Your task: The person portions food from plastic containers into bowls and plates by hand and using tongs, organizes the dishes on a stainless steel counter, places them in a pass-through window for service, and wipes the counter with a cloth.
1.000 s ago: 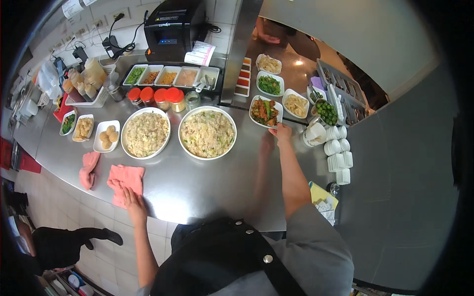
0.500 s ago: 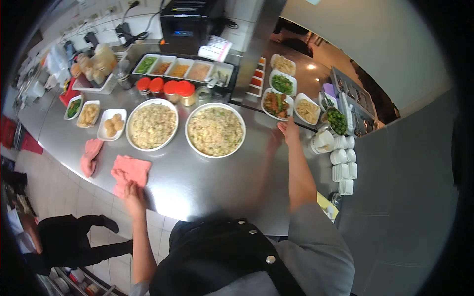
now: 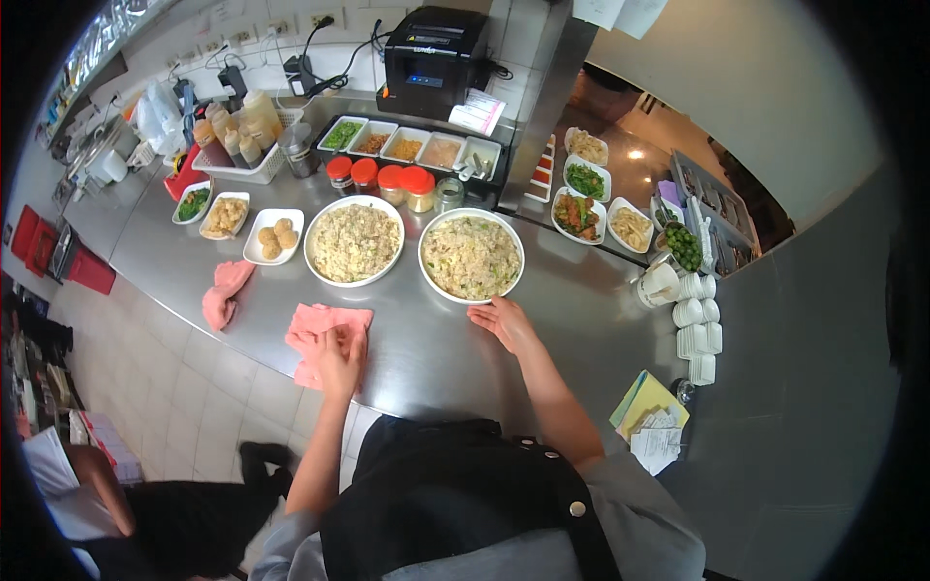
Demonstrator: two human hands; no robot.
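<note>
Two white bowls of fried rice stand side by side on the steel counter, the left bowl of fried rice [image 3: 355, 242] and the right bowl of fried rice [image 3: 471, 256]. My right hand [image 3: 506, 325] is at the near rim of the right bowl, fingers stretched out and apart, holding nothing; whether the fingertips touch the rim is hard to tell. By the counter's front edge, my left hand [image 3: 341, 364] presses bent fingers into a pink cloth [image 3: 316, 323], gripping part of it. Another pink cloth [image 3: 225, 292] lies crumpled to the left.
Small dishes, including one of round balls [image 3: 271, 237], stand left of the bowls. Behind are red-lidded jars [image 3: 391, 184], a topping tray [image 3: 407, 147] and a printer [image 3: 434, 60]. At right are plated dishes [image 3: 579, 215] and stacked white cups [image 3: 690, 312]. Another person [image 3: 174, 513] is at lower left.
My right hand has come back from the plated dishes at right to the right bowl's near rim. My left hand stays on the pink cloth. The view has shifted, and the person at left has moved.
</note>
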